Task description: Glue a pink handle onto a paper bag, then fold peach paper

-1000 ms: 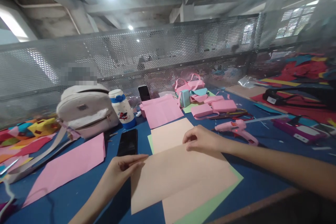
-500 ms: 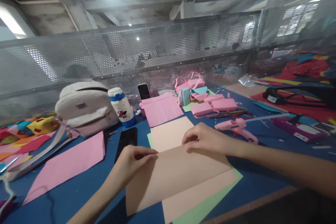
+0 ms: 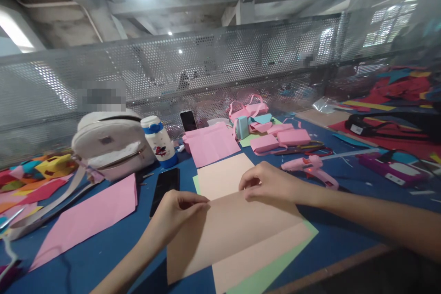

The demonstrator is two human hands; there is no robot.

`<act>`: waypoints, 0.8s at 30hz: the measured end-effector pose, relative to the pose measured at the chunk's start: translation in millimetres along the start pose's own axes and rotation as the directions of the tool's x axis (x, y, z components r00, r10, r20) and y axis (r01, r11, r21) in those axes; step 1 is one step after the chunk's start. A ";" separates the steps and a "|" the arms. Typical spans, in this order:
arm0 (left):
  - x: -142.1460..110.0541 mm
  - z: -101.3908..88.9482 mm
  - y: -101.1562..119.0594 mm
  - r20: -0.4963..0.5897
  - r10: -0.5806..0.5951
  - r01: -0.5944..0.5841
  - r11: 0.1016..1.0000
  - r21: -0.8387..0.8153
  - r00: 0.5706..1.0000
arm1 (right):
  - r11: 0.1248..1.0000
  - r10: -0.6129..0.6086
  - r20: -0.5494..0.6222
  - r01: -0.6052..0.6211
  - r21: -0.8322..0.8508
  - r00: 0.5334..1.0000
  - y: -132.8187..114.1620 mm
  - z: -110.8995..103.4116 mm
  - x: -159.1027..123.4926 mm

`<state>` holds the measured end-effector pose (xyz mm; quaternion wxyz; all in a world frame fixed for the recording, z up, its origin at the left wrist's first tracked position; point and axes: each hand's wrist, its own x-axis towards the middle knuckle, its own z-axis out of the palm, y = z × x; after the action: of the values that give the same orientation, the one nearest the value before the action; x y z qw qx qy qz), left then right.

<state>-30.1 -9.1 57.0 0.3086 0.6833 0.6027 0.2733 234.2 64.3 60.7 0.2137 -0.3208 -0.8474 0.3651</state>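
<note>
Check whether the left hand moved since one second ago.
Yes. The left hand shifted rightward, closer to the right hand, judged against the flat black phone.

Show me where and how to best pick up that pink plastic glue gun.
The pink plastic glue gun is probably best gripped by its handle, coming from the near right: it appears to lie on its side, handle slanting that way, while the nozzle points left.

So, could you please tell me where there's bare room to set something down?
Bare blue tabletop lies between the left pink sheet and left forearm, and between the green sheet and right forearm. It's crowded around the pink boxes and where the held peach sheet covers others.
</note>
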 end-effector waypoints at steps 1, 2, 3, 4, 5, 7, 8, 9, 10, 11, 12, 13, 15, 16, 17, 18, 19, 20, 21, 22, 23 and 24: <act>0.2 0.3 0.3 -0.001 -0.001 0.001 1.000 -0.005 1.000 | 1.000 -0.004 0.001 0.004 -0.003 1.000 0.4 0.2 0.2; 0.4 0.6 0.6 -0.002 -0.002 0.002 1.000 -0.010 1.000 | 1.000 -0.007 0.001 0.007 -0.008 1.000 0.5 0.3 0.4; 0.5 0.8 0.8 -0.004 -0.004 0.004 1.000 -0.014 1.000 | 1.000 -0.010 0.001 0.010 -0.013 1.000 0.4 0.4 0.4; 0.5 0.8 0.8 -0.006 -0.006 0.006 1.000 -0.017 1.000 | 1.000 -0.013 0.000 0.013 -0.020 1.000 0.1 0.5 0.3; 0.4 0.8 0.8 -0.006 -0.007 0.007 1.000 -0.020 1.000 | 1.000 -0.015 0.000 0.015 -0.026 1.000 -0.3 0.5 0.1; -0.5 0.6 0.5 -0.007 -0.009 0.009 1.000 -0.024 1.000 | 0.999 -0.018 0.002 0.018 -0.040 1.000 -1.4 0.4 -0.6; -1.0 0.4 0.3 -0.005 -0.010 0.010 1.000 -0.025 1.000 | 0.999 -0.021 0.006 0.021 -0.049 1.000 -1.8 0.2 -0.9; -1.5 0.3 0.2 -0.004 -0.009 0.009 1.000 -0.026 1.000 | 0.998 -0.023 0.009 0.024 -0.062 1.000 -2.1 0.0 -1.1; -1.9 0.4 -0.1 -0.002 -0.009 0.009 1.000 -0.026 1.000 | 0.996 -0.026 0.011 0.027 -0.080 1.000 -2.2 -0.2 -1.1; -1.9 0.7 -0.4 0.001 -0.008 0.008 1.000 -0.024 1.000 | 0.994 -0.031 0.012 0.032 -0.103 0.999 -2.1 -0.5 -0.8; -1.4 1.2 -0.9 0.003 -0.009 0.009 1.000 -0.021 1.000 | 0.990 -0.038 0.009 0.039 -0.133 0.999 -1.6 -0.6 -0.2; -0.5 2.1 -1.7 0.004 -0.011 0.011 1.000 -0.018 1.000 | 0.985 -0.048 0.000 0.047 -0.169 0.999 -0.9 -0.6 0.9; 3.1 5.1 -4.1 0.002 -0.022 0.022 1.000 -0.009 1.000 | 0.966 -0.071 -0.024 0.063 -0.249 0.997 1.0 0.6 4.3; 5.6 7.2 -5.6 0.002 -0.029 0.029 1.000 -0.006 1.000 | 0.955 -0.083 -0.036 0.069 -0.287 0.996 2.1 2.0 6.4; 8.5 9.7 -7.2 0.002 -0.035 0.035 0.999 -0.003 0.999 | 0.945 -0.093 -0.045 0.074 -0.320 0.995 3.1 4.2 8.8; 11.5 12.4 -8.8 0.005 -0.039 0.039 0.999 -0.002 0.999 | 0.935 -0.103 -0.049 0.081 -0.345 0.993 3.9 7.1 11.3; 14.6 15.3 -10.4 0.009 -0.041 0.041 0.999 -0.002 0.999 | 0.928 -0.114 -0.046 0.090 -0.362 0.992 4.7 10.9 13.7; 17.4 18.2 -11.8 0.016 -0.041 0.041 0.999 -0.004 0.999 | 0.922 -0.125 -0.041 0.101 -0.374 0.991 5.5 15.3 16.0; 19.9 21.0 -13.0 0.021 -0.039 0.039 0.999 -0.007 0.999 | 0.917 -0.135 -0.034 0.113 -0.382 0.990 6.5 20.2 18.3; 21.9 23.5 -14.1 0.027 -0.037 0.037 0.999 -0.009 0.999 | 0.914 -0.145 -0.026 0.124 -0.386 0.989 7.7 25.3 20.4; 23.4 25.6 -14.9 0.031 -0.035 0.036 0.999 -0.009 0.999 | 0.913 -0.153 -0.021 0.133 -0.387 0.988 9.4 30.5 22.5; 24.2 27.3 -15.5 0.033 -0.035 0.035 0.999 -0.008 0.999 | 0.912 -0.159 -0.018 0.140 -0.385 0.987 11.5 35.6 24.5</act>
<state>-17.0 13.6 27.4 0.3261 0.6759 0.6081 0.2590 200.3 70.4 32.2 0.1950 -0.2996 -0.9188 0.1673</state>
